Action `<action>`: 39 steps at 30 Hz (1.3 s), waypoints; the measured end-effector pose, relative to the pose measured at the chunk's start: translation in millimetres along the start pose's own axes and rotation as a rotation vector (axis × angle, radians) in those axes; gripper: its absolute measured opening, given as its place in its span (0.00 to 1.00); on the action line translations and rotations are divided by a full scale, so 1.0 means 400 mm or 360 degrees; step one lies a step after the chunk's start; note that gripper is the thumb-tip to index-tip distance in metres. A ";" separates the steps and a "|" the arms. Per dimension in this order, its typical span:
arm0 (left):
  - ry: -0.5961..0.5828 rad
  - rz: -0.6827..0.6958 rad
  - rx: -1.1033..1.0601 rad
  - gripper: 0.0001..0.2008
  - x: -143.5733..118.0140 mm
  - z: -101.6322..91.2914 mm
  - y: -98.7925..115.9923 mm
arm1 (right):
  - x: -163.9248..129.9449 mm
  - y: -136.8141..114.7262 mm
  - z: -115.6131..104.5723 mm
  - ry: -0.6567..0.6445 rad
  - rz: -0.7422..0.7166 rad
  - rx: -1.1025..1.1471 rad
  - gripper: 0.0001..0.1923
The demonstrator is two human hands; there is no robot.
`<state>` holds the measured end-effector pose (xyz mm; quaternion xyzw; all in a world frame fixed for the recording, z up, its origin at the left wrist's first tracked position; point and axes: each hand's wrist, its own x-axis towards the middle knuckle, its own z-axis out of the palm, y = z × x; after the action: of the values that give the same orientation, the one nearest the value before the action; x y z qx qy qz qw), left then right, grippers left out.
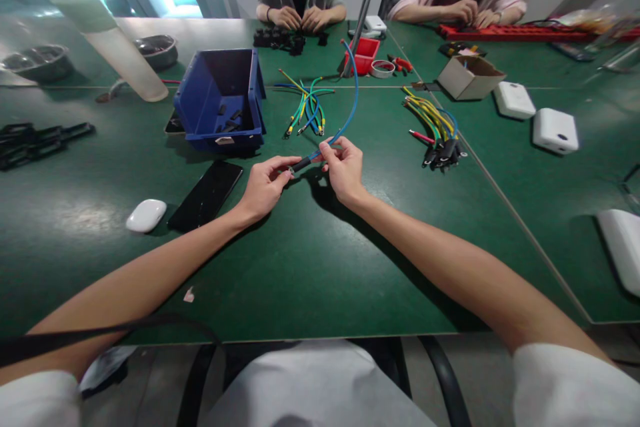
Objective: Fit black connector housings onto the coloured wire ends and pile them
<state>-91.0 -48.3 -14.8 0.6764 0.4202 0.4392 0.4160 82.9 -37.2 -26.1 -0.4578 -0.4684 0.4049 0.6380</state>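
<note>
A blue wire (356,90) arcs up and back from my right hand (345,167), whose thumb and fingers pinch it near its lower end. On that end sits a black sleeve (301,165). My left hand (267,185) pinches the sleeve's tip between thumb and forefinger; a small metal end shows there. Behind my hands lies a loose pile of yellow, green and blue wires (311,107). A blue bin (220,140) with small black sleeves inside stands beyond my left hand. To the right rests a bundle of wires with black sleeves and ring terminals (443,140).
A black phone (206,195) and a white rounded case (147,215) lie left of my hands. Farther back are a red bin (364,57), a metal pole (363,13), a cardboard box (470,80) and a clear bottle (125,60). Two people sit across the table.
</note>
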 end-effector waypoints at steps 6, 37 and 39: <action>-0.0016 -0.0030 -0.0040 0.15 -0.001 0.002 0.001 | 0.002 0.001 0.000 0.0000 -0.0002 0.0004 0.15; 0.0052 0.0010 0.0152 0.14 -0.002 0.008 0.005 | -0.002 -0.007 0.003 -0.0042 0.0035 -0.0052 0.19; 0.0053 -0.0001 0.0138 0.14 -0.003 0.009 0.005 | -0.003 -0.008 0.004 -0.0048 0.0035 -0.0062 0.19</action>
<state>-87.5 -50.6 -14.1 0.6862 0.4460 0.4317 0.3794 81.6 -38.6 -23.2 -0.4691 -0.4809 0.4095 0.6172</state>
